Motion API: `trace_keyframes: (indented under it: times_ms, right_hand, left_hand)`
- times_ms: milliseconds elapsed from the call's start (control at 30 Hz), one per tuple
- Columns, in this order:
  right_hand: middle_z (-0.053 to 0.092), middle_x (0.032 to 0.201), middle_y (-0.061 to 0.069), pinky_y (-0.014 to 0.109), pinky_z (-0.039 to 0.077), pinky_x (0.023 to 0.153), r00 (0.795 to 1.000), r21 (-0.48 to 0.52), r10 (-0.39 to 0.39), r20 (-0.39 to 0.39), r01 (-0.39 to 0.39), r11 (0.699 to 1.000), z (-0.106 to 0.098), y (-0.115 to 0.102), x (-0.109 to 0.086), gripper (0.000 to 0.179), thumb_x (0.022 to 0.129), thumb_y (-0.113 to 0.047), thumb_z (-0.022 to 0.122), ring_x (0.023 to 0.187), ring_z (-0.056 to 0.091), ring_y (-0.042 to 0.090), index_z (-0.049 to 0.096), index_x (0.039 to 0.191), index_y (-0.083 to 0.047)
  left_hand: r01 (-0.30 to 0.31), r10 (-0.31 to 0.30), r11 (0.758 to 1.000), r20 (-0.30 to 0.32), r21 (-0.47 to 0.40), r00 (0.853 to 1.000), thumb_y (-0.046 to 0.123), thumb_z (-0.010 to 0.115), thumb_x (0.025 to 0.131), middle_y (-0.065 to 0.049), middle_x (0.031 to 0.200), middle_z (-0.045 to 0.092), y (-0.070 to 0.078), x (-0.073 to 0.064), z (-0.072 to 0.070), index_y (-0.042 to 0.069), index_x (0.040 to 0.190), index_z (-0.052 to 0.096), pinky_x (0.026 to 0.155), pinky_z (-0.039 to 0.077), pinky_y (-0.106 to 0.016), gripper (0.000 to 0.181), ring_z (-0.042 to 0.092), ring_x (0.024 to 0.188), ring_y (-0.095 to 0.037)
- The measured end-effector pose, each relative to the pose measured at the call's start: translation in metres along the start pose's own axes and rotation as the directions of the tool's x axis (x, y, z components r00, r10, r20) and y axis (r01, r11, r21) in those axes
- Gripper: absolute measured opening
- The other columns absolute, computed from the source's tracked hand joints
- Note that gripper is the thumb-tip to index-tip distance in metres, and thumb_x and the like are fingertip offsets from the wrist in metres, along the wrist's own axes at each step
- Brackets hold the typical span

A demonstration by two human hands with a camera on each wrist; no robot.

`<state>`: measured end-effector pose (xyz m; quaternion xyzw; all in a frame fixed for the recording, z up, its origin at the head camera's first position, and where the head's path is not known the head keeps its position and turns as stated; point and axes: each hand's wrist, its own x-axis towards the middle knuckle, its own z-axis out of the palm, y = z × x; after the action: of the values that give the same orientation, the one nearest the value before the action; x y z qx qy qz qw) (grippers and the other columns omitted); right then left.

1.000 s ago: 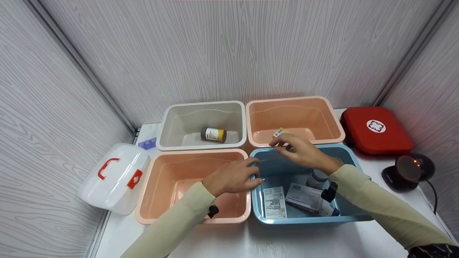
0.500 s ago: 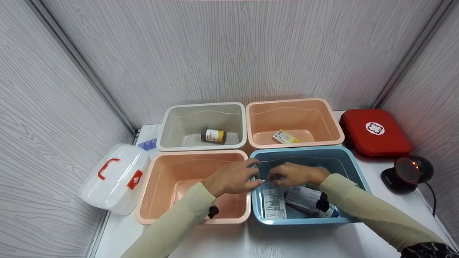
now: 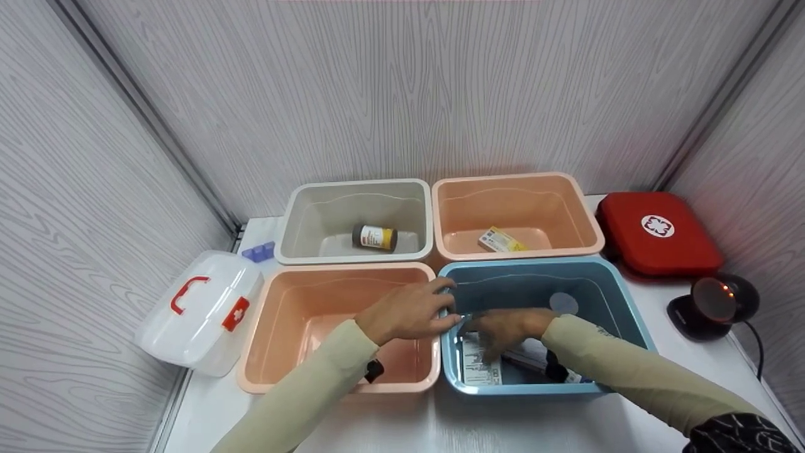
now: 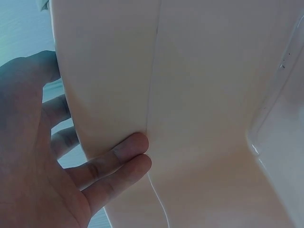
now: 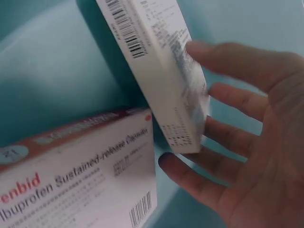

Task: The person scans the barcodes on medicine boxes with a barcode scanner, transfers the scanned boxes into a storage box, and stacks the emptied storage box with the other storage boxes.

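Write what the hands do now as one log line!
left hand: at front peach bin's rim | right hand: in blue bin, beside white box | bottle: lying in grey bin

Head cam: high, fwd/down, wide over tabletop (image 3: 402,434). 2 wrist cams: v. close; L faces inside front peach bin (image 3: 327,296), R inside blue bin (image 3: 528,283); head shares both.

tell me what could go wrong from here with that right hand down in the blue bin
The right hand is at the white box, with the Ibuprofen box close beside it, so moving one might knock the other. The left hand grips the edge of the front peach bin, next to the blue bin; a firm pull could shift either bin. The dark bottle lies on its side in the grey bin and might roll if bumped.
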<state>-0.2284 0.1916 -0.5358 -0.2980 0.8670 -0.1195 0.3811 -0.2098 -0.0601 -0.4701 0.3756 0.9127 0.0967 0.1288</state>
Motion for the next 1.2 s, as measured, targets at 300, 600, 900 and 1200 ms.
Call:
trace_keyframes:
  times_ms: [300,600,900,1200]
  right_hand:
    - [0.074,0.122,-0.002,0.042,0.062,0.092,0.985,0.138,-0.112,-0.132,0.130,0.982,-0.027,0.005,-0.025,0.059,0.094,-0.020,0.085,0.104,0.071,0.014,0.061,0.148,-0.020]
    - [0.062,0.151,0.009,0.065,0.051,0.114,0.900,0.206,-0.191,-0.391,0.288,0.935,-0.059,0.014,-0.086,0.054,0.099,-0.002,0.073,0.134,0.060,0.032,0.058,0.149,-0.015]
    - [0.068,0.144,0.007,0.032,0.058,0.103,0.741,0.153,-0.173,-0.649,0.350,0.924,-0.063,0.034,-0.144,0.056,0.098,0.002,0.075,0.122,0.062,0.022,0.065,0.149,-0.019]
    - [0.066,0.124,-0.005,0.014,0.050,0.093,0.564,0.170,-0.075,-0.822,0.371,0.913,-0.045,0.061,-0.177,0.041,0.095,0.007,0.077,0.111,0.057,0.011,0.067,0.132,-0.008]
  left_hand:
    - [0.002,-0.002,0.999,0.014,-0.036,1.000,0.056,0.049,0.112,-0.004,0.170,0.047,0.002,0.002,0.002,0.022,0.134,0.073,0.111,0.057,-0.043,0.047,0.066,0.128,-0.023]
    - [0.004,-0.004,1.000,0.014,-0.026,1.000,0.054,0.049,0.112,-0.005,0.170,0.047,0.000,0.002,0.001,0.020,0.138,0.072,0.113,0.057,-0.044,0.049,0.066,0.131,-0.025]
    - [-0.002,0.002,1.000,0.008,-0.028,1.000,0.054,0.049,0.111,-0.004,0.171,0.045,-0.001,0.000,-0.001,0.020,0.138,0.072,0.114,0.056,-0.044,0.049,0.065,0.135,-0.026]
    - [-0.006,0.006,0.999,-0.010,-0.036,1.000,0.053,0.050,0.111,-0.004,0.167,0.049,-0.001,0.001,0.001,0.020,0.131,0.074,0.112,0.057,-0.044,0.045,0.066,0.133,-0.025]
